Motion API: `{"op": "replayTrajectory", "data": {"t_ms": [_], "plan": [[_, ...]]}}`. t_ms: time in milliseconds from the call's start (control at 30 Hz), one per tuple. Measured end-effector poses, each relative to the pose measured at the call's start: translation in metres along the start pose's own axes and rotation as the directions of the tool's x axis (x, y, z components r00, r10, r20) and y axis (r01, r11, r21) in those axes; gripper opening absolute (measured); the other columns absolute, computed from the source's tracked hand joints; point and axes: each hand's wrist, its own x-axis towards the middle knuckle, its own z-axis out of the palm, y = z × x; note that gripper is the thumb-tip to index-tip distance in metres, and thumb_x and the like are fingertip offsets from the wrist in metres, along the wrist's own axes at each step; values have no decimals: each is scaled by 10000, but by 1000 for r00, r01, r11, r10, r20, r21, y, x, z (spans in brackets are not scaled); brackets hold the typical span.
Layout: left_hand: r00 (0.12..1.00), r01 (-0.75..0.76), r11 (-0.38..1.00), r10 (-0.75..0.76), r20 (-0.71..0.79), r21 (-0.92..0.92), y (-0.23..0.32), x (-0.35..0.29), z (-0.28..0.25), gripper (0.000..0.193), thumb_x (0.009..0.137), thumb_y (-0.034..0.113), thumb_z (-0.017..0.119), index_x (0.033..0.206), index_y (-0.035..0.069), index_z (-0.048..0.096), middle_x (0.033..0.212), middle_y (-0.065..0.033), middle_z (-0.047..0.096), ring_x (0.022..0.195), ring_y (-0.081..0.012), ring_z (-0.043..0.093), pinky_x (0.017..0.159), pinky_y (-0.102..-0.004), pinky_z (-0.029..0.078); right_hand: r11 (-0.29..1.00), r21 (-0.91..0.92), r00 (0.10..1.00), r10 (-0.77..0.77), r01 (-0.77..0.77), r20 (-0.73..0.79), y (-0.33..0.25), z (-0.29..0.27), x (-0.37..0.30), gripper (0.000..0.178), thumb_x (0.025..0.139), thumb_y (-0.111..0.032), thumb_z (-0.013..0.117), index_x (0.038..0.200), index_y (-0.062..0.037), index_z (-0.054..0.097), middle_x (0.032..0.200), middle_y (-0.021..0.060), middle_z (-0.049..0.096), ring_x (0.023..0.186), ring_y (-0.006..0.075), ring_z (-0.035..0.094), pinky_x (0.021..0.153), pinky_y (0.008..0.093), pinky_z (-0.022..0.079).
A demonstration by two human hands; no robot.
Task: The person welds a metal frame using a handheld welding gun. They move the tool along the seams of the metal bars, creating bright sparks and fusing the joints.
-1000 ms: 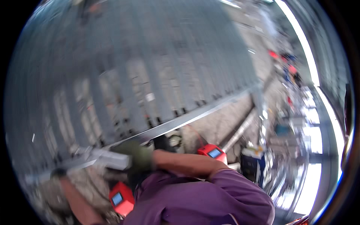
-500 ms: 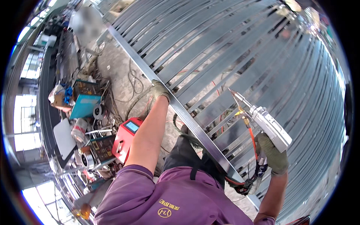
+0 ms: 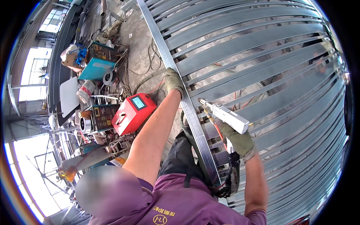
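My left hand (image 3: 173, 80), in a grey-green glove, is closed over the edge of a long silvery metal rail (image 3: 195, 125). The rail forms the near left side of a large frame of parallel metal slats (image 3: 225, 80). In my gloved right hand (image 3: 238, 140) is a grey-white welding gun (image 3: 228, 117), gripped by its handle. Its pointed nozzle aims up and left, close to the rail's inner edge, over the slats. Whether the tip touches metal I cannot tell. An orange-red hose (image 3: 218, 131) and a dark cable bundle (image 3: 233, 174) run down from the gun.
A red box-shaped machine (image 3: 129, 120) with a small screen stands left of my left forearm. Beyond it are a teal machine (image 3: 95, 68), a wire spool (image 3: 108, 77) and a white panel (image 3: 69, 96). Loose cables (image 3: 152, 56) lie on the concrete floor.
The welding gun has moved left, its nozzle now much closer to the rail and my left hand. My left hand still grips the rail. The view has shifted; the bright flashes at upper right are gone.
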Motion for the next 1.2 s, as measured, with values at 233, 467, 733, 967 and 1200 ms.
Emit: {"op": "replayTrajectory", "data": {"t_ms": [233, 467, 733, 967, 1200], "plan": [[995, -36, 988, 49, -82, 150, -17, 19, 8, 833, 1086, 667, 290, 1242, -55, 677, 1156, -312, 734, 1131, -490, 690, 962, -519, 542, 999, 3, 999, -37, 37, 9, 5, 14, 36, 342, 1020, -311, 743, 1257, -65, 725, 882, 1, 700, 700, 75, 613, 600, 280, 506], [994, -81, 974, 94, -49, 212, 6, -7, -1, 851, 1090, 647, 223, 1258, -69, 650, 1213, -364, 695, 1213, -541, 627, 1041, -560, 498, 999, -11, 996, 42, -41, 73, -4, 17, 42, 285, 1028, -262, 724, 1211, -43, 721, 858, -11, 689, 728, 86, 626, 634, 295, 517], [996, -44, 971, 59, -59, 235, 19, -18, 2, 826, 1089, 631, 253, 1261, -88, 621, 1263, -368, 675, 1234, -522, 627, 1063, -552, 485, 993, -96, 997, -69, 71, 26, 2, 21, 43, 325, 1019, -302, 751, 1230, -57, 726, 817, -1, 691, 657, 77, 625, 547, 276, 495], [994, -60, 972, 79, -75, 225, 13, -9, 5, 734, 1096, 562, 324, 1219, -79, 661, 1244, -378, 666, 1186, -541, 632, 1024, -580, 497, 990, -136, 998, -13, 23, 68, 4, 23, 44, 389, 993, -223, 771, 1328, -37, 700, 1216, 97, 769, 1118, 204, 736, 924, 345, 586], [989, -86, 974, 108, -96, 209, 13, -12, 8, 717, 1096, 564, 341, 1165, -74, 661, 1187, -369, 683, 1149, -542, 645, 988, -591, 506, 990, -141, 999, -14, 21, 49, 3, 25, 43, 392, 986, -218, 776, 1324, -34, 699, 1189, 98, 770, 1079, 192, 743, 891, 338, 593]]}}
